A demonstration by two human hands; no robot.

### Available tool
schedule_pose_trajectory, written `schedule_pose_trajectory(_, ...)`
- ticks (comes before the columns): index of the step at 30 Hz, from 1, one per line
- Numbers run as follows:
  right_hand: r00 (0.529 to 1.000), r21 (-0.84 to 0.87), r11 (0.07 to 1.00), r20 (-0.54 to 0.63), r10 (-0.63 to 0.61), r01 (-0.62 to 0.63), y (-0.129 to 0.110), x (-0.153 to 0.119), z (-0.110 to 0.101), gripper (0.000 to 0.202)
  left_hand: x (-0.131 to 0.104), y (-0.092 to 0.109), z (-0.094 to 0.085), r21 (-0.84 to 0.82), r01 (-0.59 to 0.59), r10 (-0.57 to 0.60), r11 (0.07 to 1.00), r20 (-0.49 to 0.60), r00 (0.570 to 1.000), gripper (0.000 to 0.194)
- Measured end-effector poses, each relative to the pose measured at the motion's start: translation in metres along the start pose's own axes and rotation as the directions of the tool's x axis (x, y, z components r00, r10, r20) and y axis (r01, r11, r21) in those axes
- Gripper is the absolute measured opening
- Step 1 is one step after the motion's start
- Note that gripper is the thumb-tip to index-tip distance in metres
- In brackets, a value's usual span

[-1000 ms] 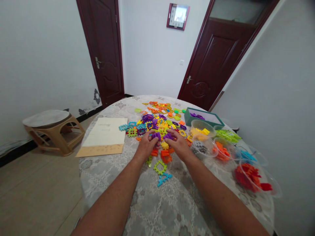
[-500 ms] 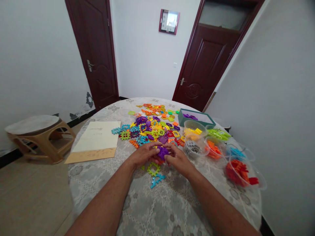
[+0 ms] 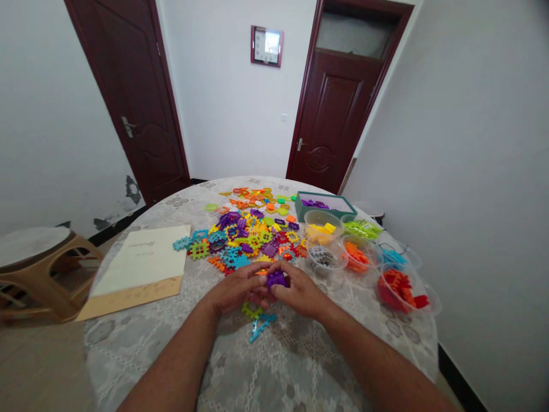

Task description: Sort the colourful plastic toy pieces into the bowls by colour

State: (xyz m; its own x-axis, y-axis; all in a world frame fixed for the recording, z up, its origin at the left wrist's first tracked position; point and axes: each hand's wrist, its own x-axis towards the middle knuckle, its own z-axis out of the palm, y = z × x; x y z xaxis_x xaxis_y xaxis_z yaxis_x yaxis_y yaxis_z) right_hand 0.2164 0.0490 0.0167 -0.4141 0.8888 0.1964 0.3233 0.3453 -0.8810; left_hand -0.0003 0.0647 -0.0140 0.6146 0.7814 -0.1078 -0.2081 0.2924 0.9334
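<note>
A small purple piece (image 3: 277, 280) is held between both hands above the near side of the table. My left hand (image 3: 240, 287) grips its left side, and my right hand (image 3: 298, 289) pinches it from the right. Just under my left hand lie a lime-green ring piece (image 3: 251, 311) and a light-blue triangular piece (image 3: 262, 327). Beyond the hands spreads a pile of colourful plastic pieces (image 3: 261, 232). Parts of the held piece are hidden by the fingers.
On the right stand clear tubs of yellow (image 3: 321, 229), grey (image 3: 322, 257), orange (image 3: 355, 256), blue (image 3: 392, 258) and red pieces (image 3: 398, 290). Behind them is a green box (image 3: 302, 213). A paper sheet (image 3: 146, 257) lies left; a stool (image 3: 81, 257) stands beside the table.
The whole view has shifted, with the table and wall appearing further left. Both hands still hold the purple piece, which looks slightly turned.
</note>
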Motion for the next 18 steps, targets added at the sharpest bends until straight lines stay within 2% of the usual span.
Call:
schedule_pose_trajectory(2,0.994,0.059,0.993,0.034,0.104,-0.106,-0.006,0.002,-0.012,0.029,-0.001,0.003,0.000,0.003,0.010,-0.010,1.000,-0.008,1.000,0.063)
schedule_pose_trajectory(5,0.974,0.235,0.946,0.076,0.212,-0.224,-0.009,0.019,-0.045,0.035,-0.002,0.005,-0.001,0.012,0.017,-0.016,1.000,-0.053,0.998,0.062)
schedule_pose_trajectory(9,0.958,0.400,0.892,-0.095,0.269,-0.211,0.003,0.073,-0.103,0.040,-0.003,0.002,-0.006,0.011,-0.003,0.004,1.000,-0.067,0.998,0.064)
schedule_pose_trajectory(10,0.937,0.402,0.888,-0.162,0.310,-0.224,0.008,0.091,-0.117,0.039,-0.003,0.001,-0.007,0.009,-0.009,0.009,1.000,-0.059,0.998,0.063)
schedule_pose_trajectory(13,0.828,0.340,0.899,-0.392,0.401,-0.275,0.025,0.146,-0.156,0.039,-0.004,-0.003,-0.011,-0.006,-0.030,0.030,1.000,-0.036,0.999,0.062)
schedule_pose_trajectory(16,0.740,0.319,0.894,-0.508,0.441,-0.313,0.044,0.191,-0.184,0.042,-0.005,-0.005,-0.013,-0.025,-0.059,0.058,0.998,-0.031,0.998,0.059)
schedule_pose_trajectory(18,0.682,0.323,0.884,-0.563,0.467,-0.338,0.057,0.210,-0.195,0.045,-0.005,-0.005,-0.014,-0.045,-0.066,0.065,0.997,-0.038,0.997,0.058)
